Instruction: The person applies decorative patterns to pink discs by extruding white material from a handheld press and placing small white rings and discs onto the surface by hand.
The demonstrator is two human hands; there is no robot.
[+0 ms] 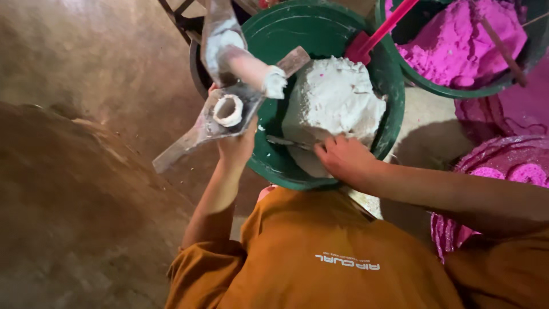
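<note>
Dirt floor, green tub point(269, 166) of white paste point(334, 103).
Left hand point(234, 143) grips metal mould point(229, 111) beside tub; right hand point(343, 157), fingers curled, presses paste.

Pink powder basin point(457, 88); earthen floor point(86, 171)

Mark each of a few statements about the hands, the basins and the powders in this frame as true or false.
1. The left hand holds up a flat wooden paddle with a white ring on it. True.
2. The right hand rests in pink powder. False: it touches the white mound.
3. The white mound sits in a green basin. True.
4. The second basin at upper right holds white paste. False: it holds pink powder.
5. The person wears a blue shirt. False: the shirt is orange-brown.
</note>
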